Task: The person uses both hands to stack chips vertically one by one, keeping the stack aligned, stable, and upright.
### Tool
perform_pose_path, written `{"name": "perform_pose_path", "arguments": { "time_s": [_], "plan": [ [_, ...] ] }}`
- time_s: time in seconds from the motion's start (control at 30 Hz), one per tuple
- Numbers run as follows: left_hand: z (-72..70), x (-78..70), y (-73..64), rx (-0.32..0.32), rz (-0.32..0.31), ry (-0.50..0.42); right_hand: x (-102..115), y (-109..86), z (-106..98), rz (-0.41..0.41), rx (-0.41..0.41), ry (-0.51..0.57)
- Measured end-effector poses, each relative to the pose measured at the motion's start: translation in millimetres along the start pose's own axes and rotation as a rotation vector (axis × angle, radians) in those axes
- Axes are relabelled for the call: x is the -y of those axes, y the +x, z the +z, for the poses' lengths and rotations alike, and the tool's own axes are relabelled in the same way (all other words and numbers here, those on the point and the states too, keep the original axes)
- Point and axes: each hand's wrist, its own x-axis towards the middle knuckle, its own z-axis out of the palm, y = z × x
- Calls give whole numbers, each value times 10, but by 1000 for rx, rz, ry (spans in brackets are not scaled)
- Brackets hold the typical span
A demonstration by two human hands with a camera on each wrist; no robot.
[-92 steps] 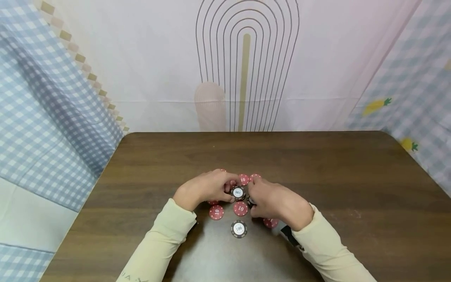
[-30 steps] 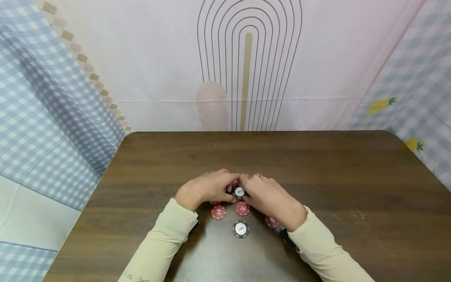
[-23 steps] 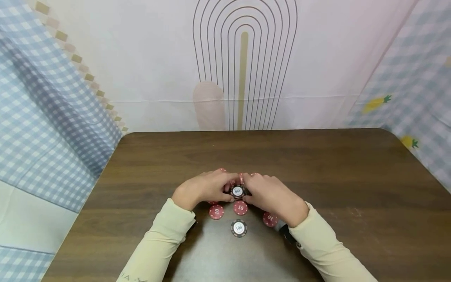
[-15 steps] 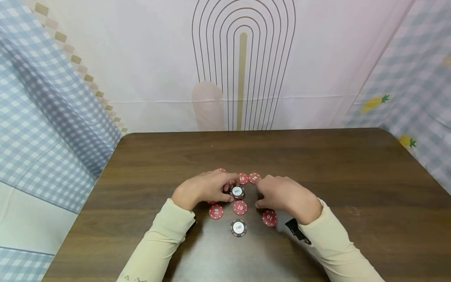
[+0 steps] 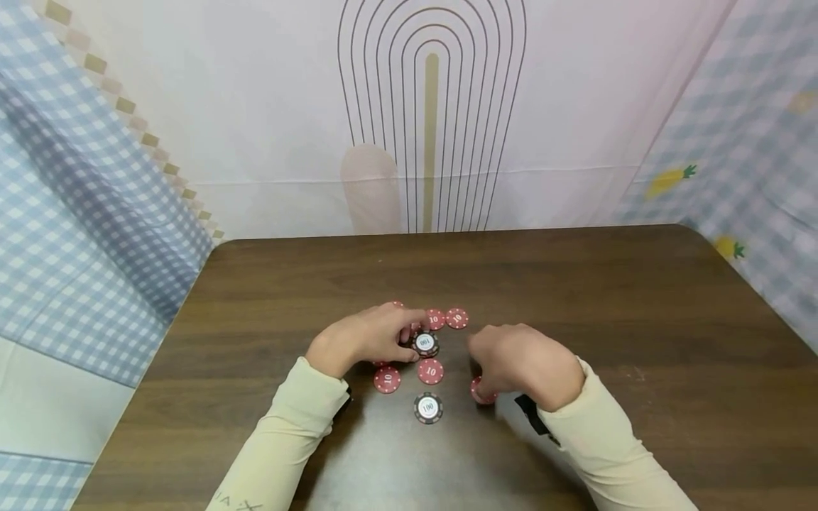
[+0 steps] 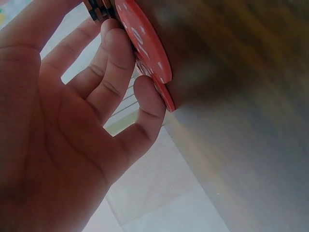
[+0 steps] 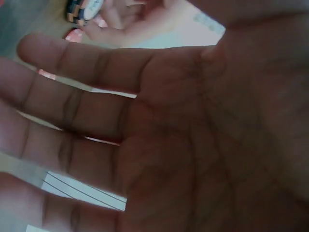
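My left hand (image 5: 367, 337) holds a short stack of black poker chips (image 5: 424, 344) between thumb and index finger; the top one reads 100. In the left wrist view its other fingers (image 6: 118, 48) curl beside a red poker chip (image 6: 145, 46) and the black chips (image 6: 100, 8). My right hand (image 5: 527, 362) hovers low over the table on the right, its thumb side overlapping a red poker chip (image 5: 483, 392). Whether it touches that chip cannot be made out. Its fingers (image 7: 96, 113) look nearly straight in the right wrist view, with nothing seen in the palm.
One black 100 chip (image 5: 428, 408) lies nearest to me. Red 10 chips (image 5: 431, 371) lie around the stack, including one at front left (image 5: 387, 380) and a pair behind it (image 5: 456, 318). Others are partly hidden by the left hand. The brown table (image 5: 307, 277) ends at a patterned cloth (image 5: 287, 142).
My right hand brought a black chip against the stack, then let go and moved right and toward me, over the red chip. The left hand has kept its grip on the stack.
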Motion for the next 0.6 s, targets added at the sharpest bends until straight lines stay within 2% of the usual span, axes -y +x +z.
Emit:
{"name": "perform_pose_path", "arguments": {
  "time_s": [0.1, 0.27, 0.5, 0.6],
  "plan": [
    [2, 5, -2, -5, 5, -3, 27, 40, 50, 18, -23, -43],
    [4, 4, -5, -13, 1, -10, 71, 105, 117, 60, 1, -71],
    [4, -8, -20, -29, 7, -45, 118, 149, 175, 84, 23, -57],
    [14, -7, -26, -30, -9, -49, 134, 161, 186, 89, 37, -50]
  ]
}}
